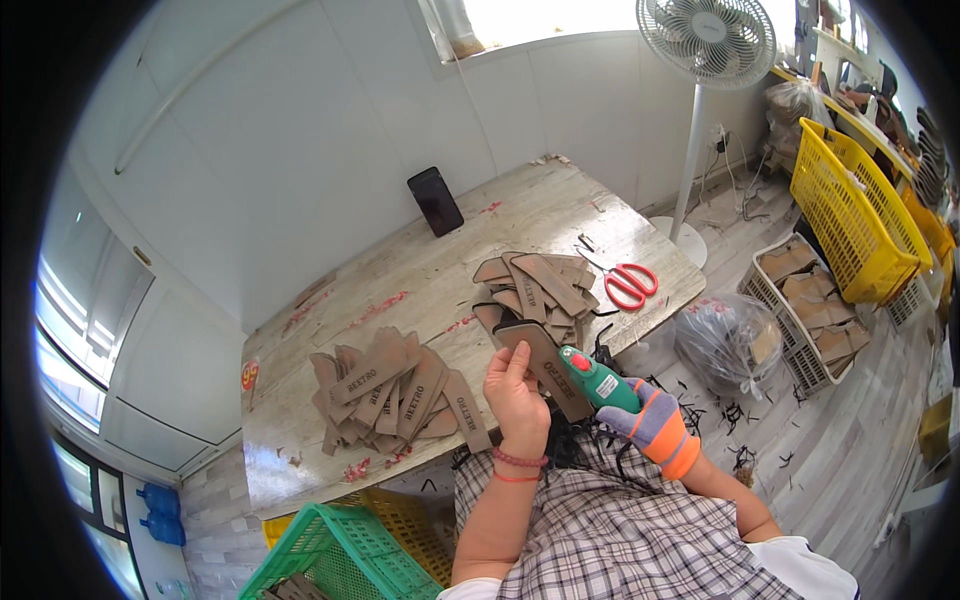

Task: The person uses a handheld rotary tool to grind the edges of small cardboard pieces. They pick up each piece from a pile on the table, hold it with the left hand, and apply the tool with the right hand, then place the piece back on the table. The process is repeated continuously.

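Observation:
My left hand (517, 400), bare with red bands at the wrist, grips a brown flat strip (560, 382) with dark printing, thumb lying on its face. In my right hand (655, 427), wearing a grey and orange glove, is a green hand-held electric cutter (605, 386) with a red button. The cutter's head meets or nearly touches the strip's right edge; the exact contact cannot be made out. Just beyond lies a pile of brown strips (545, 283). Another heap of printed strips (385, 390) spreads to the left of my left hand.
Red-handled scissors (630, 286) and a black phone (436, 202) are on the table (420, 285). A green crate (330, 550) stands below its near edge. At right are a stand fan (690, 150), a bag of scraps (730, 342), a crate of brown pieces (800, 310) and a yellow basket (855, 220).

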Demonstrator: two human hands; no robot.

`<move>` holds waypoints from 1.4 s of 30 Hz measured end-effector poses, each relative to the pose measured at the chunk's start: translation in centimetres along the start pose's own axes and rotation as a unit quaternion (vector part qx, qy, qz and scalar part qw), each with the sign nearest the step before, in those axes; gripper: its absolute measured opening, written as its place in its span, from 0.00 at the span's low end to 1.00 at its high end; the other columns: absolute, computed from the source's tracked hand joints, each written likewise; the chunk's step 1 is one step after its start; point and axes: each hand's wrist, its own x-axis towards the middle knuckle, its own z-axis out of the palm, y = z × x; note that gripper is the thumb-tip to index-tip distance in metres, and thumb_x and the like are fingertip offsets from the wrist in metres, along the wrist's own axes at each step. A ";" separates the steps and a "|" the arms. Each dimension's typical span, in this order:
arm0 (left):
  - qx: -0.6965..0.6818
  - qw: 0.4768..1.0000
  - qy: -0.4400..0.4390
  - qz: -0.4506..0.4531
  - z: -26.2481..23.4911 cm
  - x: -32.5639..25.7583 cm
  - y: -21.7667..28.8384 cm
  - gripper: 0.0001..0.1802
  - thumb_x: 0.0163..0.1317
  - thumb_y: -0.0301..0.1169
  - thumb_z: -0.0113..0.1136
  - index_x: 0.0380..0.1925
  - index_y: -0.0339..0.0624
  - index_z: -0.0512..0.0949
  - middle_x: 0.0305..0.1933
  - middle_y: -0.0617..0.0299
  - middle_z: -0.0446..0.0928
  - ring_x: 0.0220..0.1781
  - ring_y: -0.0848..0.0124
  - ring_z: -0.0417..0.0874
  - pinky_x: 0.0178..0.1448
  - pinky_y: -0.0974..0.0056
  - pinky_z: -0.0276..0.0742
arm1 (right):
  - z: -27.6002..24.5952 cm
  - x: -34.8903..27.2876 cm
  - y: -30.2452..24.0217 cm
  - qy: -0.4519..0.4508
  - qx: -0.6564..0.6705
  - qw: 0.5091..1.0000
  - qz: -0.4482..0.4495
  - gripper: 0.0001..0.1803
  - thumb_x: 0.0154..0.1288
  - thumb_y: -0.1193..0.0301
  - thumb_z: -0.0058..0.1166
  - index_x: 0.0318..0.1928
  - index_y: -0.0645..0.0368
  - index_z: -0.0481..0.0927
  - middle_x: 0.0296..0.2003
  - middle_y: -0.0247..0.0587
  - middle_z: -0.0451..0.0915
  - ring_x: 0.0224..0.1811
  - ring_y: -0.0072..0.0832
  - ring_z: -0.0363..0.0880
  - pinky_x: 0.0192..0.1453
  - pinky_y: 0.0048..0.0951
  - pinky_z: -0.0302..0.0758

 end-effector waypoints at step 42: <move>0.414 0.873 -0.246 0.084 -1.2 0.4 3.5 0.06 0.61 0.23 0.59 0.35 0.31 0.81 0.31 0.69 0.78 0.33 0.83 0.74 0.39 0.77 0.69 | -1.7 1.0 0.0 -0.036 -0.011 0.997 -0.061 0.28 0.52 0.59 0.70 0.49 0.63 0.77 0.24 0.30 0.78 0.23 0.12 0.72 0.27 0.18 0.70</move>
